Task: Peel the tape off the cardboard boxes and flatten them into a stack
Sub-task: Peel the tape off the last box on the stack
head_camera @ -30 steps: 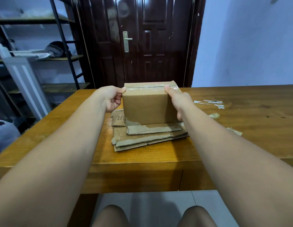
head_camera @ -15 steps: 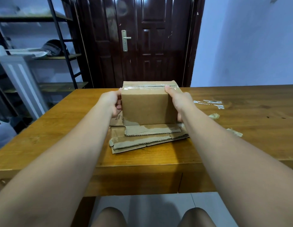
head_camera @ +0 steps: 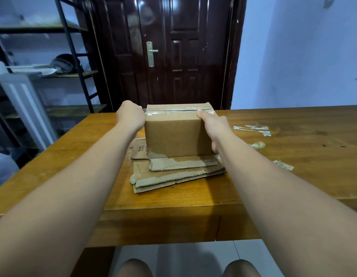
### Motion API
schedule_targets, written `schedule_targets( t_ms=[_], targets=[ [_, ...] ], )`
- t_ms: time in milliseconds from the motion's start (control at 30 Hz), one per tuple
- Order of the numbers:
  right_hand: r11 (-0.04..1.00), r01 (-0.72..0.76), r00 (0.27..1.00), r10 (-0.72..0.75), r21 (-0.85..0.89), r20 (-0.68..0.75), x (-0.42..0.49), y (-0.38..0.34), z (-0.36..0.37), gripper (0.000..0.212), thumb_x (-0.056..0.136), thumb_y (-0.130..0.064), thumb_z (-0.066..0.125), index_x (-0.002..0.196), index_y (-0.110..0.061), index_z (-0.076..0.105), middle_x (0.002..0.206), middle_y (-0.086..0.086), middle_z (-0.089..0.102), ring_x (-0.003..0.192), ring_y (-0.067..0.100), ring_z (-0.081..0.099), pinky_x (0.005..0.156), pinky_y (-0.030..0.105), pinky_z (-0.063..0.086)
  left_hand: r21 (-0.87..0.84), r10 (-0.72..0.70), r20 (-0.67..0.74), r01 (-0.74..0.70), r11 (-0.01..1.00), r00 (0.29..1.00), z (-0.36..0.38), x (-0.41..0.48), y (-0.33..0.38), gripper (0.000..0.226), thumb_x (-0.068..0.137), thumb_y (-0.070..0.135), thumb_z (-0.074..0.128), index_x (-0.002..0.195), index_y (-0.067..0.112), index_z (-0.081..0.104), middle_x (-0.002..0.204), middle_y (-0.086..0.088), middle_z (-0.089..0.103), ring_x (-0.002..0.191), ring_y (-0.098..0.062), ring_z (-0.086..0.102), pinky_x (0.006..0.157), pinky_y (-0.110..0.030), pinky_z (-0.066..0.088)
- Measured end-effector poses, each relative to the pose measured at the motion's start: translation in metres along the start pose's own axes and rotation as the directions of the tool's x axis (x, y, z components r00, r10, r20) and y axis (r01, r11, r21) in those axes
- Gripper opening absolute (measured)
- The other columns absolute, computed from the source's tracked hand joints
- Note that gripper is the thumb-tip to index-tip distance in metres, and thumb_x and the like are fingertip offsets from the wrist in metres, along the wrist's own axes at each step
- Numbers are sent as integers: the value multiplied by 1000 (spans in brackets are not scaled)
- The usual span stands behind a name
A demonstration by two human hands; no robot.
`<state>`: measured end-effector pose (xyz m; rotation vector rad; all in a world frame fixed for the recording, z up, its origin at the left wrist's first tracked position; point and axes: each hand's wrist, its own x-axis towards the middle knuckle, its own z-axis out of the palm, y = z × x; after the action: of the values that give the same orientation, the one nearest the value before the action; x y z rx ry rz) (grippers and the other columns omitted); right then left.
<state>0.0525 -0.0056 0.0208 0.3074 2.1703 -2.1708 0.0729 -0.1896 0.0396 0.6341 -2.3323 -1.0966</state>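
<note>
1. Cardboard box (head_camera: pixel 177 134) sits upright on the stack of flattened cardboard (head_camera: pixel 169 172) on the counter (head_camera: pixel 73 166), clear tape (head_camera: pixel 173 111) along its top seam.
2. Right hand (head_camera: pixel 213 126) grips its right side, thumb on the top edge.
3. Left hand (head_camera: pixel 130 116) is at the top-left corner, fingers hidden, can't tell if it's gripping.

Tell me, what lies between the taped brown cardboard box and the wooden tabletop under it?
A stack of flattened brown cardboard pieces; the taped brown cardboard box stands on it, as the head view shows.
</note>
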Motion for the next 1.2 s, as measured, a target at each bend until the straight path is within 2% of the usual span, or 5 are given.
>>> schedule_targets(
  t_ms=[100,400,833,1100,1200],
  targets=[
    [1000,-2,1000,2,-3,7,1,0,-1,75,87,-46,61,144,-14,24,141,8,40,125,29,40,83,38,29,-90,59,-83,-66,994,995,-1,10,-9,23,94,7,47,76,12,61,81,-8,58,78,-25,53,70,-39,51],
    [999,-7,1000,7,36,9,2,1,1,75,87,-43,63,144,-14,24,140,8,41,123,27,41,87,37,31,-149,170,58,-160,976,984,-12,17,16,39,90,-1,45,121,20,37,94,-16,58,74,-21,52,64,-36,47],
    [998,11,1000,-10,66,-18,4,1,7,70,86,-40,65,139,-13,28,134,8,44,99,20,37,84,34,31,614,572,204,-560,557,794,21,-4,40,21,84,-9,43,96,8,41,76,-6,41,73,-30,49,58,-39,40],
    [999,-6,999,8,37,-42,6,-1,8,74,85,-42,65,141,-14,26,135,9,44,100,22,37,83,35,31,424,650,291,-704,569,702,28,1,40,43,83,-9,46,119,15,45,91,-6,55,76,-24,55,64,-38,49],
    [1000,-17,999,17,15,-39,4,-1,7,74,86,-42,65,142,-14,25,138,10,43,114,26,42,84,36,30,105,594,213,-623,775,776,33,6,41,31,93,0,43,116,19,50,83,-2,57,72,-18,58,67,-34,51]
  ],
)
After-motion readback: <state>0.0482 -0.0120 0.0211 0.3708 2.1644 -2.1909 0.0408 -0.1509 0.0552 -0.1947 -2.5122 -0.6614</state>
